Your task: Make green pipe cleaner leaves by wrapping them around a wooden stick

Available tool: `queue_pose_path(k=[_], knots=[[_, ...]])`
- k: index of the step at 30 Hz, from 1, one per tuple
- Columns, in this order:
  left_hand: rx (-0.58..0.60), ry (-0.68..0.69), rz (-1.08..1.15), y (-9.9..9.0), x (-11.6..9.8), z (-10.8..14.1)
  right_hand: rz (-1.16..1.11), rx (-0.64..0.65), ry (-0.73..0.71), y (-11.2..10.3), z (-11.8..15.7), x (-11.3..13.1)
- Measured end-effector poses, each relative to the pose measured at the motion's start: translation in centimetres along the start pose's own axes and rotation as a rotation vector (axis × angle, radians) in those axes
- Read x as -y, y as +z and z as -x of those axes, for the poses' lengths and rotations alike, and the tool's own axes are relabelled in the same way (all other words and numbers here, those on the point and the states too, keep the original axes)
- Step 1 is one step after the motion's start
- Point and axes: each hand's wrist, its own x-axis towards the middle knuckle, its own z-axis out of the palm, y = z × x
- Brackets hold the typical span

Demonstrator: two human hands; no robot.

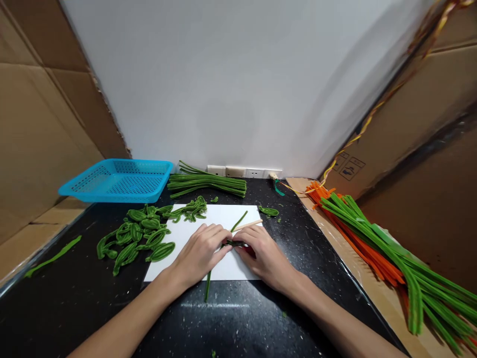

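Note:
Over a white sheet [223, 271], my left hand [204, 248] and my right hand [263, 251] meet, fingertips close together. Between them is a dark green fuzzy stem, pinched by my left hand; one end [239, 222] points up and away, the other [207, 288] hangs toward me below my left hand. My right fingers close on a small dark piece at the same spot, partly hidden. A thin wooden stick [253, 223] sticks out above my right hand. Left of the hands, a pile of green looped leaf shapes [136, 231] spreads over the black table and the sheet's edge.
A blue mesh basket [122, 181] stands at the back left. Green stems [208, 183] lie by the wall sockets [235, 172]. One leaf loop [269, 212] lies right of the sheet. Orange [357, 243] and green strips [395, 253] lie on cardboard at the right; a green strip [55, 256] lies far left.

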Motion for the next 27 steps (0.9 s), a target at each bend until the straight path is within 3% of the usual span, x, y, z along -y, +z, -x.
queue_pose_path(k=[5, 9, 12, 15, 19, 22, 27], knots=[[0.009, 0.025, 0.02, 0.3, 0.2, -0.1, 0.016, 0.054, -0.026, -0.4, 0.1, -0.1], [-0.059, -0.039, 0.218, -0.2, -0.3, -0.2, 0.001, -0.001, -0.012, -0.7, 0.4, 0.0], [-0.128, -0.196, 0.52, -0.7, -1.1, -0.3, -0.132, -0.049, 0.075, -1.0, 0.7, 0.0], [-0.156, -0.348, 0.978, -1.0, -1.9, -0.5, -0.276, -0.102, 0.123, -1.2, 0.9, 0.3], [-0.102, -0.416, 1.351, -1.1, -2.4, -0.8, -0.333, -0.201, 0.034, -1.2, 1.2, 0.8], [-0.088, -0.451, 1.41, -1.1, -2.4, -0.8, -0.295, -0.25, -0.048, -1.4, 1.4, 1.0], [-0.052, -0.468, 1.324, -1.0, -2.8, -0.6, -0.268, -0.275, -0.048, -2.0, 1.2, 1.4]])
